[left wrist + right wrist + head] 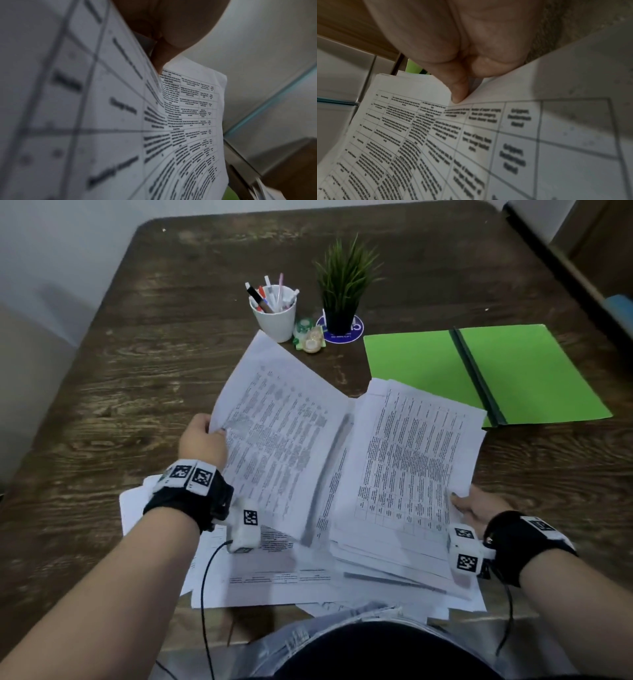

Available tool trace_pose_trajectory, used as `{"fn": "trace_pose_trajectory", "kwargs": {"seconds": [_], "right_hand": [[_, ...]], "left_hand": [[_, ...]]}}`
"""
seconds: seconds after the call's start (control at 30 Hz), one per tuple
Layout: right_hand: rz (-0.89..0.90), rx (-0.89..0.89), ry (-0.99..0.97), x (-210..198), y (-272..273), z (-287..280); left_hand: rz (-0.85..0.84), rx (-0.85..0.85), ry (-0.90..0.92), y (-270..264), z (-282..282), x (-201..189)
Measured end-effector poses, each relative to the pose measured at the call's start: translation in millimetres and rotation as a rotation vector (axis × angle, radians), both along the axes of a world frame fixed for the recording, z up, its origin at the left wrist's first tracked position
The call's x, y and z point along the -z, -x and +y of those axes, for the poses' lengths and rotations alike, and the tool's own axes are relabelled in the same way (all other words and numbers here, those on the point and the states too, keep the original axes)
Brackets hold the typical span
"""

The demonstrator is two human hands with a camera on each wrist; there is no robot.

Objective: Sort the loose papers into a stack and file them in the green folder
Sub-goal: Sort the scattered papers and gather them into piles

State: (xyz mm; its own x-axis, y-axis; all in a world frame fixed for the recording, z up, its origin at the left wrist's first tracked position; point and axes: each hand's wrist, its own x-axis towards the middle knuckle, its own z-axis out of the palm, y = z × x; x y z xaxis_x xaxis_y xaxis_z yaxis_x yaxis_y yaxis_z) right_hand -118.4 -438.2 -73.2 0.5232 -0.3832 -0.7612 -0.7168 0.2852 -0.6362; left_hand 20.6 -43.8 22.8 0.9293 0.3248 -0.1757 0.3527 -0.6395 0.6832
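Sorting is partly done: the left hand (202, 436) is gripping one bundle (274, 436), the right hand (479, 505) is gripping the stack (411, 460); loose papers (274, 580) are lying underneath, and the green folder (486, 371) is lying open, unfilled.

Dark wood-grain table (137, 364), pale wall (51, 251) behind, dim light

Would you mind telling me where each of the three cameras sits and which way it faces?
Head: above the table, looking down at papers and green folder; both forearms show.
Left wrist: along the left hand gripping a sheet.
Right wrist: along the right hand, thumb on the stack.
Shared: all show printed tables.
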Motion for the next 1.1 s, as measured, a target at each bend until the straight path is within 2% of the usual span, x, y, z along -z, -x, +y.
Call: {"fn": "trace_pose_trajectory", "kwargs": {"seconds": [0.17, 0.33, 0.5, 0.67, 0.9, 0.97, 1.1], "right_hand": [[-0.034, 0.005, -0.059, -10, 0, -3], [-0.051, 0.012, -0.106, -13, 1, 3], [-0.021, -0.003, -0.118, -8, 0, 5], [-0.020, -0.003, -0.126, -6, -1, 3], [-0.017, 0.012, -0.118, -5, -2, 3], [-0.016, 0.004, -0.119, -5, -2, 2], [-0.011, -0.028, -0.113, -2, -2, 2]], "left_hand": [[0.190, 0.132, -0.006, 32, -49, 44], [0.333, 0.267, -0.024, 60, -87, 67], [0.286, 0.268, -0.035, 67, -114, 75], [0.348, 0.183, 0.119, 63, -131, 71], [0.402, 0.336, 0.033, 62, -122, 72], [0.378, 0.304, 0.023, 60, -113, 67], [0.280, 0.138, 0.000, 50, -83, 59]]}}
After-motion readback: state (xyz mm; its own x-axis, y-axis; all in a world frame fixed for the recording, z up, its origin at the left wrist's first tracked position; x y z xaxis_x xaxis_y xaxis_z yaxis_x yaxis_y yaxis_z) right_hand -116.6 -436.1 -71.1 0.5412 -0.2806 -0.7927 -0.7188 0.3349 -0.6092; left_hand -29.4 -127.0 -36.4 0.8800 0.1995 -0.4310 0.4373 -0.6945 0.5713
